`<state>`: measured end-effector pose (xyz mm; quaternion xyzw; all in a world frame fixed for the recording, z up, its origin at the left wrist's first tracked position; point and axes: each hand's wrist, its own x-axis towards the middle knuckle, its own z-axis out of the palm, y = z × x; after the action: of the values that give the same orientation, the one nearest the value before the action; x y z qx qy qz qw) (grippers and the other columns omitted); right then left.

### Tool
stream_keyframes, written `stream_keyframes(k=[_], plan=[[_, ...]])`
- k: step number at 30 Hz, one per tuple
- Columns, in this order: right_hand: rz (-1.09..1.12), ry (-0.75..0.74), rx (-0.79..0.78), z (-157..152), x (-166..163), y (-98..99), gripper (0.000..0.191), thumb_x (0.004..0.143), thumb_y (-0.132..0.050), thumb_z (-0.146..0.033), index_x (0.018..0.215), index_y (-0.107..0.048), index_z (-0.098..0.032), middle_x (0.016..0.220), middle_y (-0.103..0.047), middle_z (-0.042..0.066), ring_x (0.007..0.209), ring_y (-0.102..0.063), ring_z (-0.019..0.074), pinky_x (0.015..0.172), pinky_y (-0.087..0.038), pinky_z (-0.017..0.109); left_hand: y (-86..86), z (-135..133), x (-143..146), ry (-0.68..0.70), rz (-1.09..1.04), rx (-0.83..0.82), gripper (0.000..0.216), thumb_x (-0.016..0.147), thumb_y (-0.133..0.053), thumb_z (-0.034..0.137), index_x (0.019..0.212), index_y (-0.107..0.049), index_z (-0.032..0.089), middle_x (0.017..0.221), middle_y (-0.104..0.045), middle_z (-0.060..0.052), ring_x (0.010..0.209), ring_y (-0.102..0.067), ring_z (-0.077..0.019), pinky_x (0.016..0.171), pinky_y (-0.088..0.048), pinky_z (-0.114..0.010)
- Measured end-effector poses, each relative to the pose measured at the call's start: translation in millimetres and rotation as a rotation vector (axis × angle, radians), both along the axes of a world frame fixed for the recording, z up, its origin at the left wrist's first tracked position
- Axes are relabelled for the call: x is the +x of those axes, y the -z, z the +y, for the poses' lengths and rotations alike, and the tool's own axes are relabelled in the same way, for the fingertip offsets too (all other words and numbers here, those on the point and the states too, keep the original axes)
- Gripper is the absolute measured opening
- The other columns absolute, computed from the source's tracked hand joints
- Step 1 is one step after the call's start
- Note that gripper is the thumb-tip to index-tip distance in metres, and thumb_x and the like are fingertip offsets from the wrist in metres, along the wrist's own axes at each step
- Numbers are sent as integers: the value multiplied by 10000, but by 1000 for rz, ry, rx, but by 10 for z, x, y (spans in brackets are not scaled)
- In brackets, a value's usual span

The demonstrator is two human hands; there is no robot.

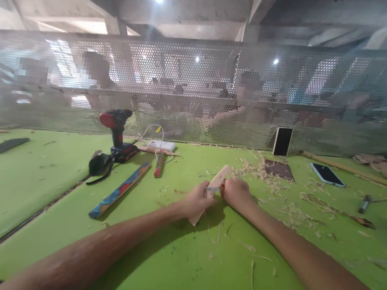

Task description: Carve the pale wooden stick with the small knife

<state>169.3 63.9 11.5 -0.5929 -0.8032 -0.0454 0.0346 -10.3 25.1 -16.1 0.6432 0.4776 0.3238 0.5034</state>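
A pale, flat strip of wood (220,177) slants up and away from me above the green table. My left hand (197,200) is closed around its lower middle, with a short end sticking out below the fingers. In my closed right hand (236,192) is a small knife (213,189); its narrow blade lies across the wood, pointing left toward my left thumb. Most of the knife's handle is hidden by my fingers. Thin wood shavings (274,182) are scattered beyond and right of my right hand.
Left of my hands lie a blue-and-red painted strip (120,190), a cordless drill (118,135) and a white power strip (161,145). To the right are an upright phone (282,141), a flat phone (328,174) and a brush (362,221). A perforated metal screen (183,110) borders the far edge.
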Motion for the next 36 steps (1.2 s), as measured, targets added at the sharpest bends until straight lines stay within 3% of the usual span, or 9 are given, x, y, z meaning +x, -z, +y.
stream_keyframes(k=[16, 23, 30, 36], plan=[[46, 30, -31, 47, 44, -34, 331, 1039, -536, -170, 922, -845, -148, 836, -795, 188, 737, -751, 284, 646, -520, 341, 67, 46, 5, 11, -6, 5, 370, 912, -783, 276, 1187, -560, 170, 685, -571, 76, 512, -580, -139, 461, -427, -249], [70, 40, -24, 52, 53, -17, 333, 1000, -517, -135, 898, -834, -125, 739, -735, 154, 659, -704, 250, 612, -523, 326, 34, 23, 6, 13, 1, 14, 323, 925, -752, 240, 1179, -561, 176, 684, -581, 71, 517, -586, -139, 457, -430, -241], [-3, 59, -33, 24, 53, -92, 392, 1025, -480, -167, 992, -858, -68, 914, -793, 245, 770, -751, 290, 689, -539, 355, 41, 33, 9, 9, -8, 14, 353, 919, -761, 235, 1206, -565, 169, 690, -587, 64, 517, -590, -151, 452, -426, -250], [25, 54, -12, 64, 69, -52, 298, 975, -556, -172, 901, -836, -103, 831, -773, 204, 737, -719, 268, 672, -519, 330, 17, 32, -12, 25, -9, 15, 361, 905, -798, 276, 1171, -571, 184, 707, -584, 59, 525, -588, -141, 459, -439, -249]])
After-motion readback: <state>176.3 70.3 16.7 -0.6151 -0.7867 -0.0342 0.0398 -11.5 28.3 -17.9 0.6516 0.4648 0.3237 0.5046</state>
